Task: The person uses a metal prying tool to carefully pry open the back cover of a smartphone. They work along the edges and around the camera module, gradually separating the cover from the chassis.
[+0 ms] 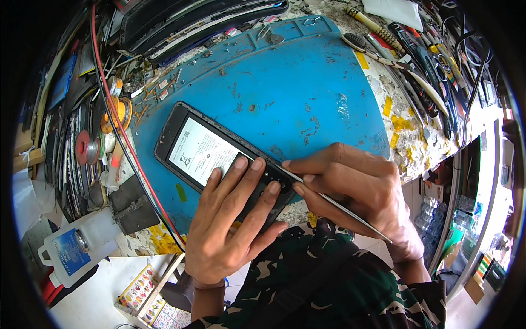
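A black mobile phone lies at a slant on the blue mat, a white printed label on its upturned face. Across its lower half my left hand rests with fingers spread, pressing the phone down. My right hand pinches a slim silver metal tool. The tool's tip meets the phone's right edge near its lower end; whether it has gone into a seam I cannot tell. My left fingers and palm hide part of the phone's lower end.
The blue mat has small metal parts along its far rim. Solder spools, a red cable and a white plastic bottle are at left. Pliers, a brush and other tools crowd the right. Black trays stand behind.
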Motion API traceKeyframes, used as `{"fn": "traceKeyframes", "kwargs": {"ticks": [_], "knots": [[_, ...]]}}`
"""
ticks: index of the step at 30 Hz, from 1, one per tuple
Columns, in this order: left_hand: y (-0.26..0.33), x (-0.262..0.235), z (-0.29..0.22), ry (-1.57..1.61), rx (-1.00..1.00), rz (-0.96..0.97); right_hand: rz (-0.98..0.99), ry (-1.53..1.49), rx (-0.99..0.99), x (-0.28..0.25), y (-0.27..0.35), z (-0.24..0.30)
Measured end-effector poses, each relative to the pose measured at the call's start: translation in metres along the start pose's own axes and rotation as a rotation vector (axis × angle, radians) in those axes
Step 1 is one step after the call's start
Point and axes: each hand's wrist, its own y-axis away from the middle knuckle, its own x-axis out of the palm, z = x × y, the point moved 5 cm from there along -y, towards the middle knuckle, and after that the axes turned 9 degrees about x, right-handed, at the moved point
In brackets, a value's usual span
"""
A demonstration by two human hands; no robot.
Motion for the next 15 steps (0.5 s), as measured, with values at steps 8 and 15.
{"fn": "traceKeyframes", "kwargs": {"ticks": [8,15], "knots": [[-0.0002,-0.0015,0.0,-0.002,0.013,0.027,0.003,0.023,-0.011,0.0021,-0.0022,0.0019],[-0.0016,-0.0013,-0.0015,-0.005,0.018,0.012,0.041,0.056,-0.023,0.0045,-0.0044,0.0042]]}}
